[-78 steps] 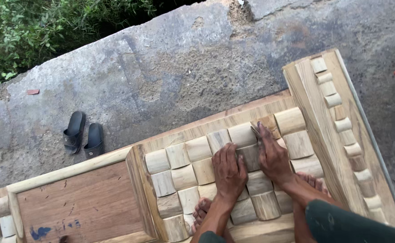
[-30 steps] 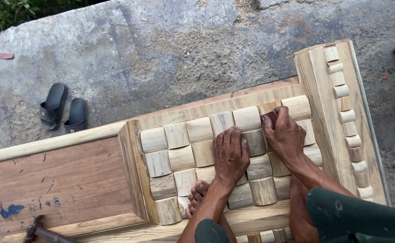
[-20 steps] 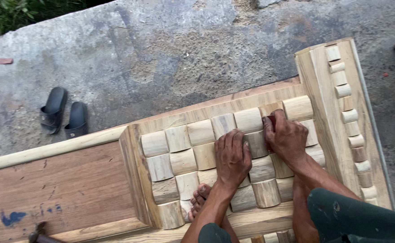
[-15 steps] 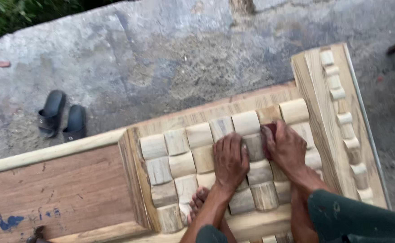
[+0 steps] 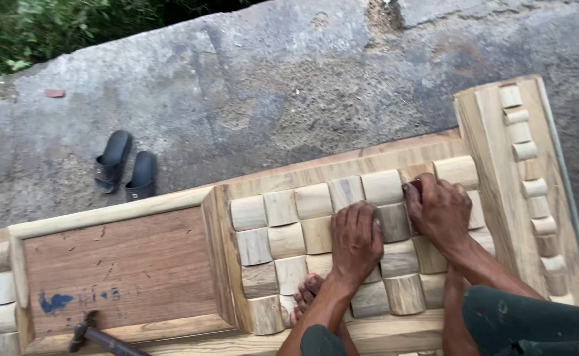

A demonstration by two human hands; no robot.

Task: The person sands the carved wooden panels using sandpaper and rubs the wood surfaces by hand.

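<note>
Head view: left hand (image 5: pixel 357 237) pressed flat on the carved wooden block panel (image 5: pixel 316 234), frame centre; right hand (image 5: pixel 440 209) clenched round a small reddish piece (image 5: pixel 416 188). Judged mid-sanding; next stroke needs steady pressure.

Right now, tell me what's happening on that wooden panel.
A person crouches on a large carved wooden panel lying on concrete. The left hand presses flat on the raised woven-pattern blocks; the right hand grips a small reddish object against a block, too hidden to identify. A bare foot rests on the blocks. A hammer lies on the flat panel; sandals sit nearby.
</note>
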